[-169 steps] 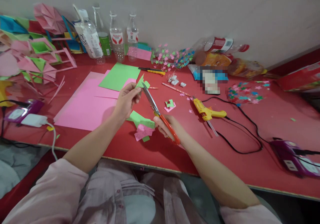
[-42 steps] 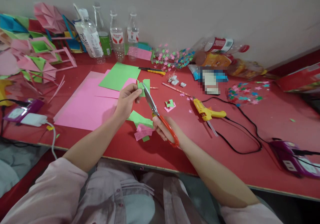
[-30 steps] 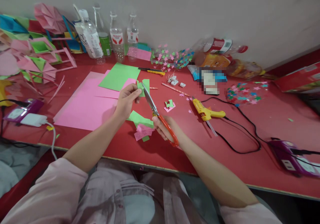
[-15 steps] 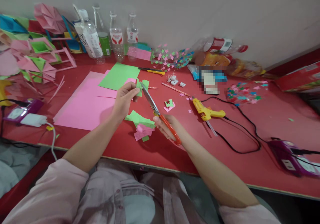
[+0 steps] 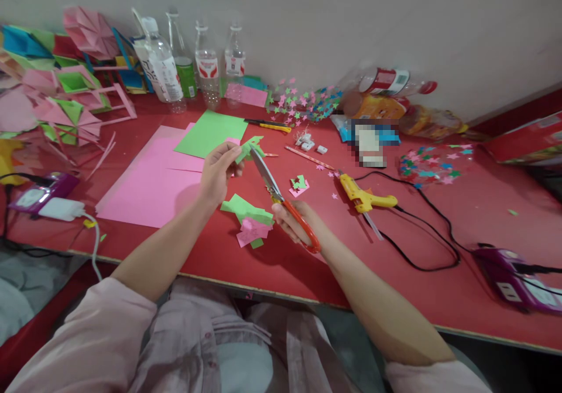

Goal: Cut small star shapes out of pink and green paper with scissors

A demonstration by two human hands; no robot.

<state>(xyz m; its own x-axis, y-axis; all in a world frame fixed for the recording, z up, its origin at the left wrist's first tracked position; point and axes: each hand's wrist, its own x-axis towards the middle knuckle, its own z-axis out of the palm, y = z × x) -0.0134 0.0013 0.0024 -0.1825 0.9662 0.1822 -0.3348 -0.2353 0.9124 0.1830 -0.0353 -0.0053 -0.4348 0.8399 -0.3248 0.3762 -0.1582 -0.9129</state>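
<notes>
My left hand pinches a small cut piece of green paper between thumb and fingers, above the table. Around the orange handles of a pair of scissors my right hand is closed. The scissors' blades point up and left, their tips at the green piece. Below the hands lie green and pink paper scraps. A green sheet rests over pink sheets to the left. Right of the scissors is a little pile of green and pink cut-outs.
A yellow glue gun with a black cord lies right, near a purple power strip. A yellow cutter knife and a pencil lie farther back. Plastic bottles stand by the wall; folded paper crafts fill the left.
The green piece in my left hand has turned and now lies flatter, slanting up to the right. The scissors stay close to it, nearly in the same place.
</notes>
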